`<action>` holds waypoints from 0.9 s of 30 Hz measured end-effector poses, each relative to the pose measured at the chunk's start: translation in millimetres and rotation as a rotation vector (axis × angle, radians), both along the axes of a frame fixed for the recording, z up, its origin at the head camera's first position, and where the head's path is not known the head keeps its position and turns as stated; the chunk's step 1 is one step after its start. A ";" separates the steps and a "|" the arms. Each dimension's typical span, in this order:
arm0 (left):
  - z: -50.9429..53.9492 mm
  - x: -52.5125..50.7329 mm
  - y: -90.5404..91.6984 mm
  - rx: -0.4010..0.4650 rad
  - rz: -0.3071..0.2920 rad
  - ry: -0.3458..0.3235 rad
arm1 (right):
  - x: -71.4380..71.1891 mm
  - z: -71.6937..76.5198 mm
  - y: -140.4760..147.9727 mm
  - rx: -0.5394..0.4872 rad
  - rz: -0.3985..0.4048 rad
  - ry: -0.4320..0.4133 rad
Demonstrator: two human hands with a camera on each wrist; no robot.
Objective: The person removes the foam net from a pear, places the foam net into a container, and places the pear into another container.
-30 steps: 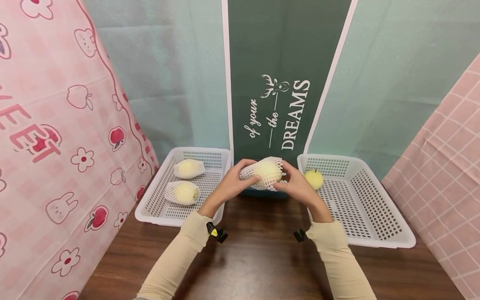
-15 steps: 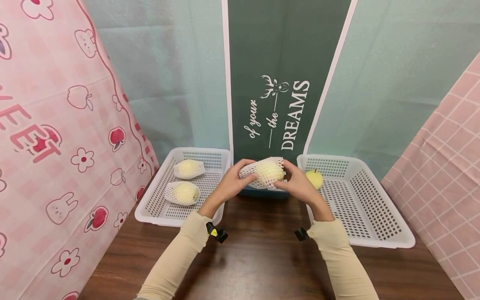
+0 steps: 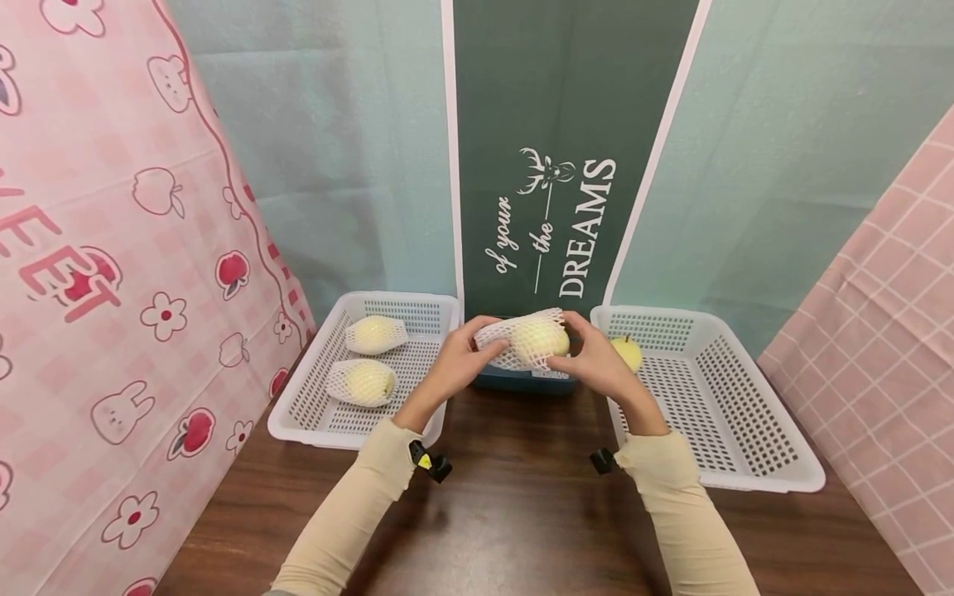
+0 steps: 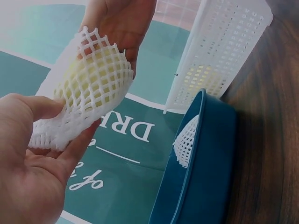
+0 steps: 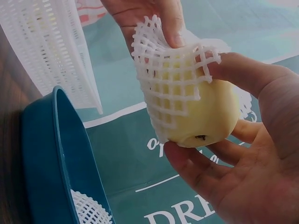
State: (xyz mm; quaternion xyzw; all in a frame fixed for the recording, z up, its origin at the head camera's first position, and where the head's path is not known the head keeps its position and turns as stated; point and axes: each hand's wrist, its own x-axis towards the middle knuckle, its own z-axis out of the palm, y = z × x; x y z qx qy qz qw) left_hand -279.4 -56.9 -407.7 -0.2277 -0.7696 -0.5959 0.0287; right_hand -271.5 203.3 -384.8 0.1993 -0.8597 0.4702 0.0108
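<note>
Both hands hold a pale yellow fruit [image 3: 538, 339] in a white foam net [image 3: 501, 335] above a dark blue bin [image 3: 522, 382]. My left hand [image 3: 464, 358] grips the net's left end, thumb across the front. At the right end my right hand [image 3: 596, 361] pinches the net edge and the fruit between thumb and fingers. The right wrist view shows the fruit's bare lower end [image 5: 212, 116] outside the net [image 5: 168, 88]. Another white net [image 4: 187, 142] lies inside the blue bin [image 4: 219, 154] in the left wrist view.
On the left, a white basket [image 3: 294, 434] contains two netted fruits [image 3: 376, 334]. A white basket [image 3: 782, 480] on the right has a bare yellow fruit [image 3: 628, 354] at its left side, partly behind the right hand. Curtains stand behind the brown table [image 3: 507, 513].
The fruit and its net have shifted slightly to the right between the hands. My right hand has moved a little right, and its grip on the net's edge has changed slightly.
</note>
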 end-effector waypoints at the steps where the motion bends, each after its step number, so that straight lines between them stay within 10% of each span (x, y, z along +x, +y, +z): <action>1: 0.5 0.2 -0.2 0.005 0.004 0.004 | 0.1 0.4 0.2 0.005 -0.003 -0.002; 27: 1.9 -2.0 -3.8 -0.009 0.113 0.035 | 0.6 3.3 9.7 0.030 -0.025 -0.021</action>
